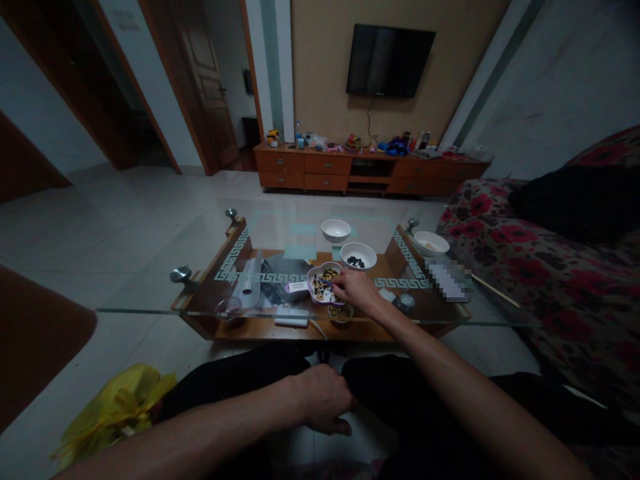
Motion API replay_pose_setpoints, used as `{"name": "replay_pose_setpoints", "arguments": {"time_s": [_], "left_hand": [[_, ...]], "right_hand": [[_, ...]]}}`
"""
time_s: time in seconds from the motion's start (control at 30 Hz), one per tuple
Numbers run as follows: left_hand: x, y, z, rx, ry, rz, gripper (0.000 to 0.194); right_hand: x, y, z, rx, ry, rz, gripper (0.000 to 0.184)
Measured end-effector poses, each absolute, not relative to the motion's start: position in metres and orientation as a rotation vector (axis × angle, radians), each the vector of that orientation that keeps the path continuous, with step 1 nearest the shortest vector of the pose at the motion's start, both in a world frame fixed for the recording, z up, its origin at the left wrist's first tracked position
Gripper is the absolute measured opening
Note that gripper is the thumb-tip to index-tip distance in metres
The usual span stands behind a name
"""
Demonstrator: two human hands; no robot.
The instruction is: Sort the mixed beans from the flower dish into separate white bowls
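**Right-handed pinch over a dish of mixed beans**

With right hand (353, 288) reaching over a scalloped, purple-rimmed dish (326, 303) on a glass table (135, 311), fingertips pinched, apparently on a slim dark implement (323, 279). Best worked with a light grip, low wrist and small movements, to avoid scattering the black and yellow beans (329, 274). Steady the dish by its labelled handle (296, 287). Well apart from right, left hand (325, 399) hanging short of the table, without visible load; fingers tucked underneath, impossible to call open or closed. Just beyond the dish, a white bowl (367, 255) of black beans (355, 263). Too small to read: handle lettering. Lost among beans: implement tip. Unidentifiable: pixelated patch (449, 280) at right.
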State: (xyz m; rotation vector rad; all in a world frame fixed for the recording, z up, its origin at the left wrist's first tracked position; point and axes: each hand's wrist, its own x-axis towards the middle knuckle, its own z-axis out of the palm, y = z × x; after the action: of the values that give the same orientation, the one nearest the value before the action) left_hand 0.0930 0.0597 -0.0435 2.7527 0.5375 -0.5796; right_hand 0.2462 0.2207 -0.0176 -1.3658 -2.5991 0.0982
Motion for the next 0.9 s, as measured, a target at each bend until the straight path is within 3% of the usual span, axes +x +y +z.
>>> {"name": "replay_pose_setpoints", "arguments": {"time_s": [0.2,0.63,0.9], "left_hand": [[0.09,0.062,-0.05,2.729,0.563,-0.474,0.042],[0.09,0.064,-0.021,2.71,0.624,-0.652,0.045],[0.087,0.064,-0.033,2.728,0.62,-0.59,0.045]], "right_hand": [[0.255,0.221,-0.014,-1.328,-2.45,0.101,0.024],[0.247,0.219,-0.021,-1.315,-2.543,0.097,0.024],[0.248,0.223,-0.026,-1.335,-2.583,0.064,0.024]]}}
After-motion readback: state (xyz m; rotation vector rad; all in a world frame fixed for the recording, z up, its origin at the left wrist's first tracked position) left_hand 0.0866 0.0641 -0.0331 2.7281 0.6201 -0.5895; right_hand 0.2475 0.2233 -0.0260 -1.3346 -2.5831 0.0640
